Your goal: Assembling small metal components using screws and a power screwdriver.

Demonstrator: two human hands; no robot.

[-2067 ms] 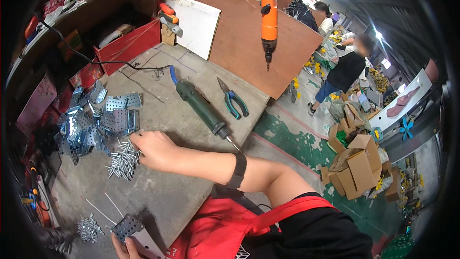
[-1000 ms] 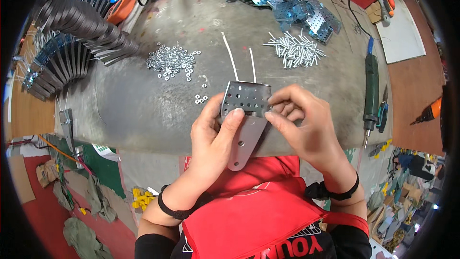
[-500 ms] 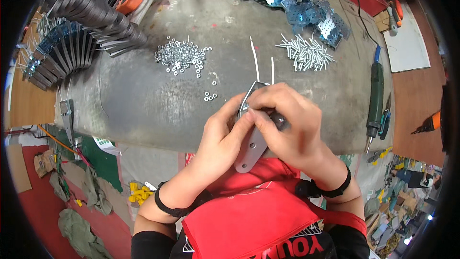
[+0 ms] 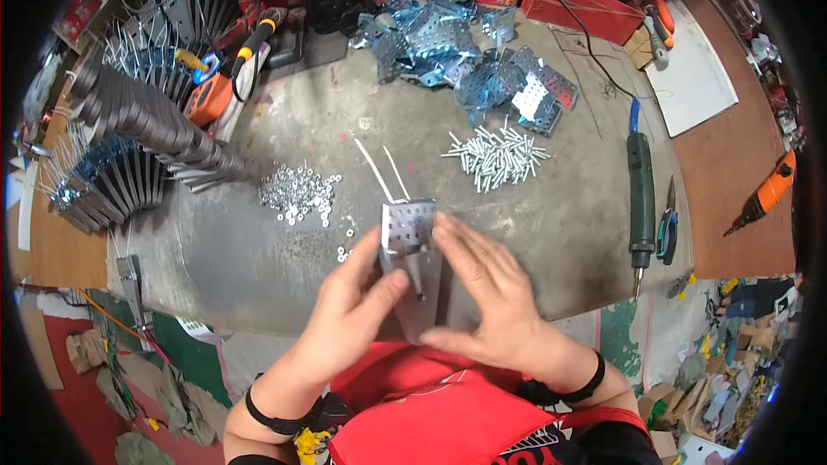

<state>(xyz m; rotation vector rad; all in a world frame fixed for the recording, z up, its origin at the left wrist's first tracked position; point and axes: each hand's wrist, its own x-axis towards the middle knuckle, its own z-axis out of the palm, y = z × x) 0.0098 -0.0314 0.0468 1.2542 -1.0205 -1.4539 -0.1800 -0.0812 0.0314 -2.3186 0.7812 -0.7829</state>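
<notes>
Both my hands hold one metal part over the near edge of the grey workbench. It is a perforated plate joined to a flat grey bracket. My left hand grips its left side with the thumb on the plate. Flat against its right side lies my right hand, fingers stretched upward. Two thin white rods lie just beyond the plate. A pile of small nuts lies to the left, and a heap of screws to the right.
A heap of bluish perforated plates sits at the back. Rows of stacked dark brackets stand at the left. A green electric screwdriver and pliers lie at the right. An orange drill hangs far right.
Two seconds ago my right hand reached toward the screw pile. Since then both hands have come together on the plate and bracket, and now my right hand's fingers lie flat on it.
</notes>
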